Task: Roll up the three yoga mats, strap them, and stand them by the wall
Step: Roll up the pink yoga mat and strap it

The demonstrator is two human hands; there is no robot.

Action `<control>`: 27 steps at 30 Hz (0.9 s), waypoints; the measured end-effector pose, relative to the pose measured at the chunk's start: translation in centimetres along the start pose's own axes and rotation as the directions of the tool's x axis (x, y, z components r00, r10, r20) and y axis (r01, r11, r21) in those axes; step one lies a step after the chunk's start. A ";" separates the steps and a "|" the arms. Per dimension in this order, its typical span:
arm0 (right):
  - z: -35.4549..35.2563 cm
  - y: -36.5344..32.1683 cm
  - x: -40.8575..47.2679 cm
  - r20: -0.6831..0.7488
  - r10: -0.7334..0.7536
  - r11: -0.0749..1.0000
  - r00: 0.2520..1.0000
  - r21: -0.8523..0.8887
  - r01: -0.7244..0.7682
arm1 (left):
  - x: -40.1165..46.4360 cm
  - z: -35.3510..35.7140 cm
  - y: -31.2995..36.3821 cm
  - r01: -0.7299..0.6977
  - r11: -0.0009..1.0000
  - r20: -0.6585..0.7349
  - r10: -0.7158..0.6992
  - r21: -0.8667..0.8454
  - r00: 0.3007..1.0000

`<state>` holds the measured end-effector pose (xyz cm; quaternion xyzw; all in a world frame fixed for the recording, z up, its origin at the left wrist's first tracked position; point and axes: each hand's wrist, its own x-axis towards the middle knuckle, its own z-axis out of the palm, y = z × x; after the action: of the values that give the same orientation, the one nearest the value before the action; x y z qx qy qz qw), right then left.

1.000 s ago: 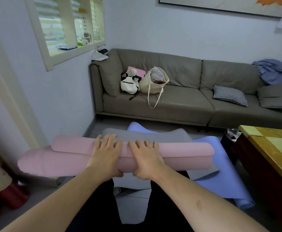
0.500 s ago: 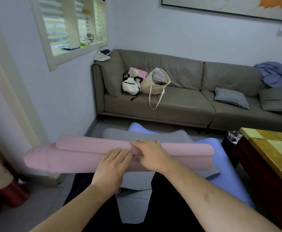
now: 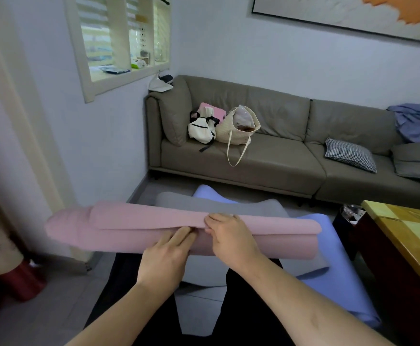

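A pink yoga mat (image 3: 129, 228), rolled into a long tube, lies crosswise over my lap, its loose outer flap on top. My right hand (image 3: 229, 236) grips that flap's edge near the middle, fingers curled over it. My left hand (image 3: 169, 255) lies beside it with straight fingers pushed in under the flap against the roll. A grey mat (image 3: 229, 204) lies flat on the floor behind the roll. Under the grey mat, a lilac-blue mat (image 3: 328, 283) lies flat and stretches to the right.
A grey sofa (image 3: 278, 158) with two bags (image 3: 229, 128) and cushions stands along the far wall. A wooden table (image 3: 403, 236) with a yellow top is at the right. The white wall (image 3: 99, 146) with a window runs along the left; red items sit at the lower left.
Both hands lay flat over the roll a second ago. My left hand has slid back and tucked its fingers under the flap, and my right hand now grips the flap's edge.
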<state>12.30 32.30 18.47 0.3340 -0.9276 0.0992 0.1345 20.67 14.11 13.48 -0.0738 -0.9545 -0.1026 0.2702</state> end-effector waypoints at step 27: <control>-4.5 -1.5 2.9 -0.240 0.268 0.961 0.933 -0.008 -0.278 | 15.7 -8.4 -0.3 0.290 -0.341 0.444 -0.755 -0.894 0.483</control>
<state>11.95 30.67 23.77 0.1849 -0.9442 0.1368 0.2357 11.56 13.19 28.83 0.2535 -0.4416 -0.8329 0.2165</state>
